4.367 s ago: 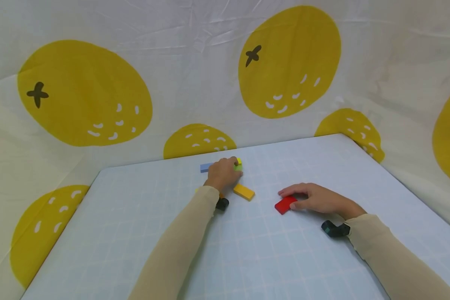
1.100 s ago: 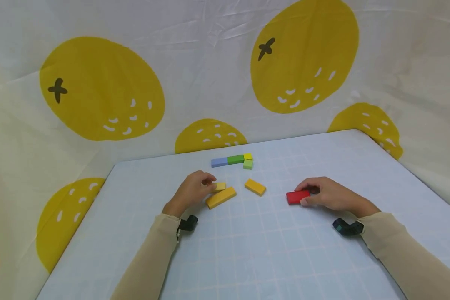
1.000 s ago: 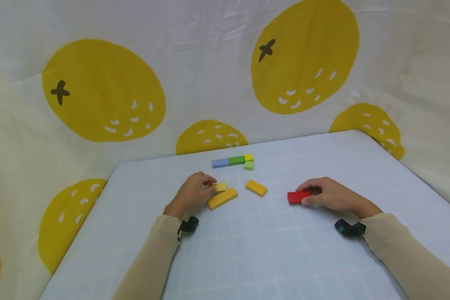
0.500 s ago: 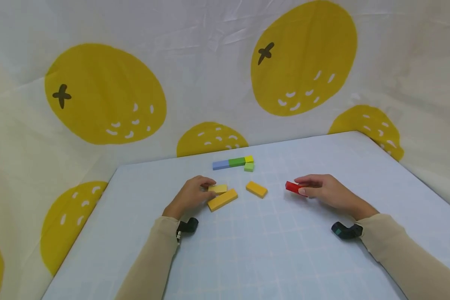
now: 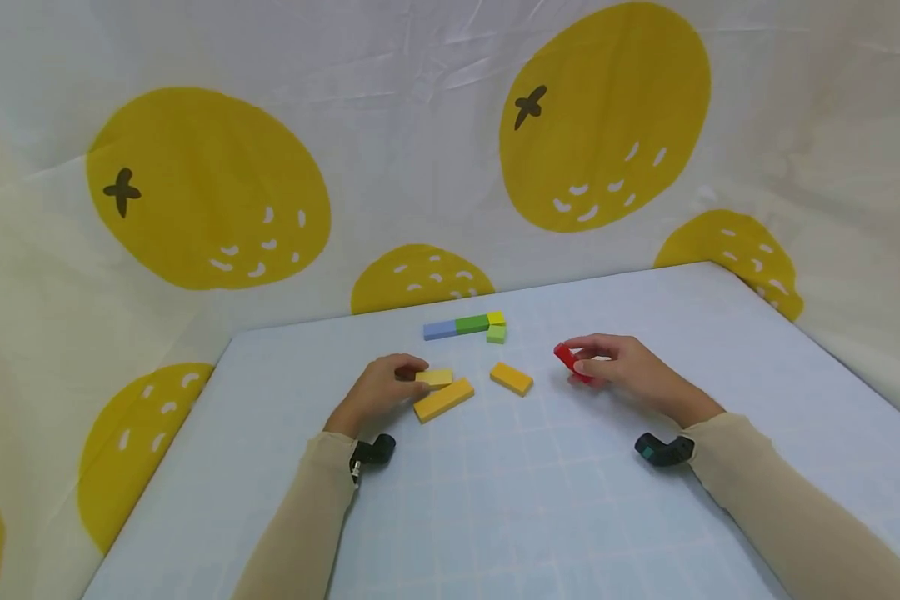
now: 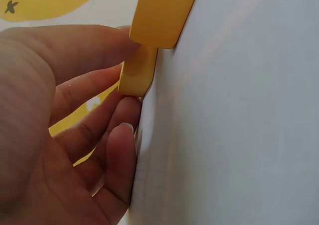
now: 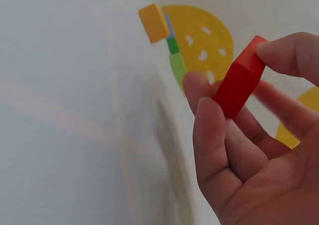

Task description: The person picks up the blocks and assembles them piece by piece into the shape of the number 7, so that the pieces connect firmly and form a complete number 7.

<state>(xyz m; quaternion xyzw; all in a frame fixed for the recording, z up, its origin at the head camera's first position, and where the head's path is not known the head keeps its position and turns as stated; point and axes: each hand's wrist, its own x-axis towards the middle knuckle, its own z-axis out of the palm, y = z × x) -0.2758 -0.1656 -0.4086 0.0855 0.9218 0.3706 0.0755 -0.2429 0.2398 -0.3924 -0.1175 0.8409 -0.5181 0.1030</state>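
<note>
My right hand (image 5: 621,367) pinches a red block (image 7: 238,80) between thumb and fingers, and holds it tilted above the table. The left hand (image 5: 381,390) has its thumb and fingertips round the near end of a pale yellow block (image 5: 435,378), which lies on the table. In the left wrist view that yellow block (image 6: 137,73) is partly hidden by the thumb and by a longer orange-yellow block (image 6: 164,15). This longer block (image 5: 444,401) lies slantwise just in front of the pale one.
A shorter orange block (image 5: 512,379) lies between the hands. Farther back, a blue block (image 5: 440,330), a green block (image 5: 472,324) and a small yellow block (image 5: 497,318) form a row, with a light green block (image 5: 497,334) before it. A patterned cloth (image 5: 390,167) hangs behind the table.
My left hand has come from the back row to the pale yellow block, then stayed there. My right hand has lifted the red block off the table, tilted it and moved it left.
</note>
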